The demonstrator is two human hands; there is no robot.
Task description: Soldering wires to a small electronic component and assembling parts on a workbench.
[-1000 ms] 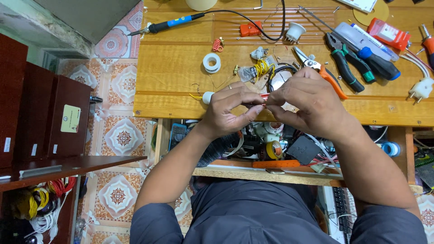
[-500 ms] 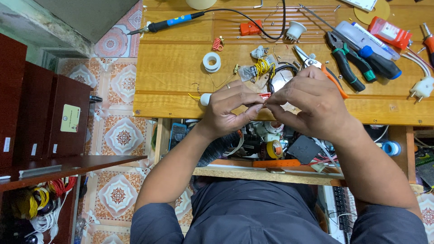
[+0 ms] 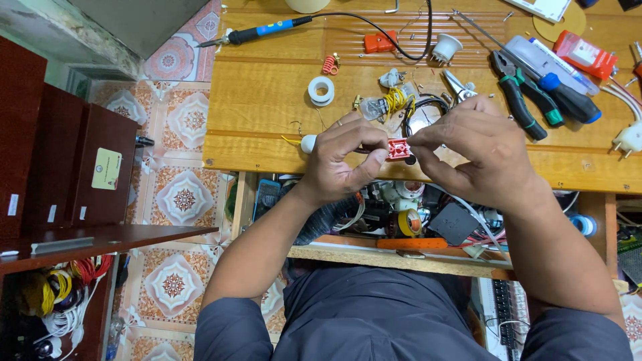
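Both hands meet above the near edge of the wooden desk (image 3: 267,107), the left hand (image 3: 341,160) and right hand (image 3: 478,154) pinching a small red connector block (image 3: 398,149) between their fingers, just before a bundle of yellow wire (image 3: 396,101).

Wooden workbench (image 3: 267,100) across the upper right, warm yellow-brown, front edge running left to right. Below it an open lower shelf (image 3: 401,257) of pale board. Floor (image 3: 180,200) to the left, tiled in cream with red-brown floral medallions. Dark red-brown cabinets (image 3: 73,167) along the left edge, a lower dark shelf (image 3: 107,237) jutting toward the middle. Grey, rough wall strip (image 3: 60,33) in the upper left corner. Even, soft light, without hard shadows.
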